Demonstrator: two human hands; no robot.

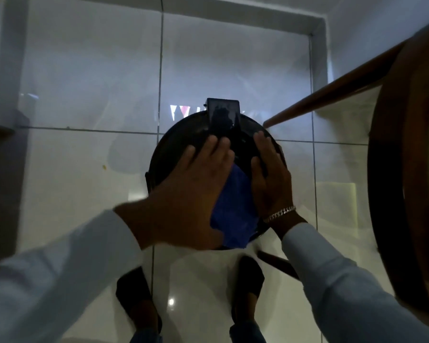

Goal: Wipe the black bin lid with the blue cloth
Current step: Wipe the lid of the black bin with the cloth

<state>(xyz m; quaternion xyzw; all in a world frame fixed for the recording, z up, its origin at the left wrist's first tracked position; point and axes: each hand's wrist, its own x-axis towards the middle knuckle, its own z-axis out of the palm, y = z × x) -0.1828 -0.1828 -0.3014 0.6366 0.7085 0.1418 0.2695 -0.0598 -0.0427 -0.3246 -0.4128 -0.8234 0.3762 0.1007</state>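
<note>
Fingers [216,147] of the left hand [193,189] lie flat and spread, pressing one blue cloth [235,206] onto the one black bin lid [174,144]. The right hand [270,177], one bracelet [280,214] at its wrist, lies open-palmed on the lid's right side. Two shoes stand nearest: [136,300] and [248,285]. Farther right curves a wooden chair [391,184], on the white tiled floor [84,169].

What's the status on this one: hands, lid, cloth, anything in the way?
Left hand flat on blue cloth, pressing it on black lid. Right hand open, steadying lid. Nothing blocking.
</note>
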